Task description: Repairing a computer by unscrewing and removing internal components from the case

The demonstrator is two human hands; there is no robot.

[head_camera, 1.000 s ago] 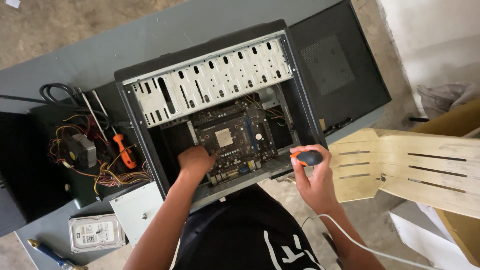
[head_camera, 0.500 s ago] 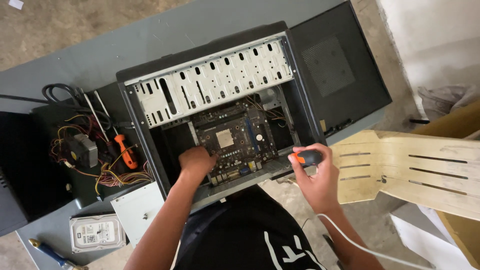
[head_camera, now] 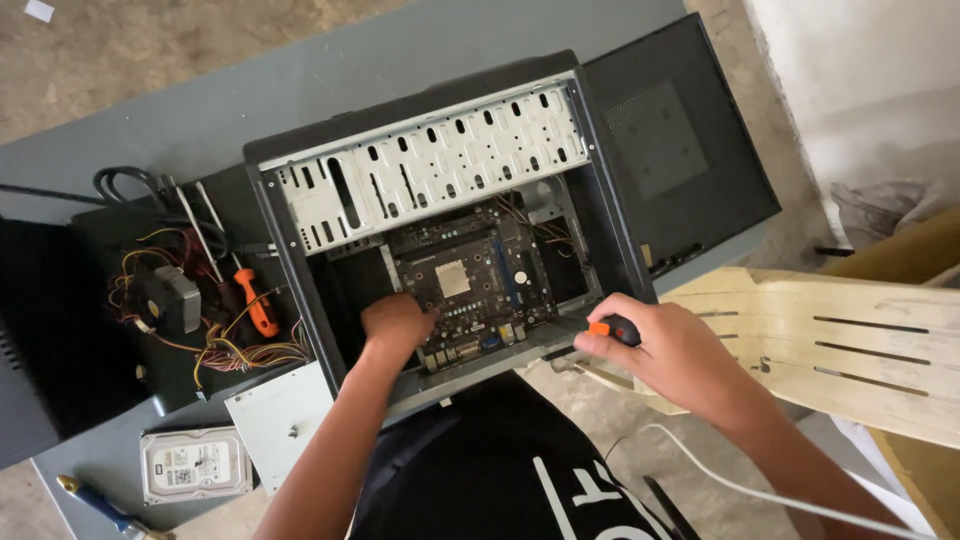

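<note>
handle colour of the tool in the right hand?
Orange and black screwdriver, head view, mostly hidden by the right hand.

The open black computer case (head_camera: 690, 150) is matt painted metal; its pale perforated drive cage (head_camera: 430, 165) is bare, dull steel. The slatted chair (head_camera: 830, 340) is smooth light wood. The grey desk (head_camera: 300, 80) looks matt, the silver hard drive (head_camera: 195, 465) faintly glossy.

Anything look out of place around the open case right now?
Yes. Left of the case, a power supply lies outside it with its wires tangled loose across the table. A hard drive also lies loose at the table's near edge.
</note>
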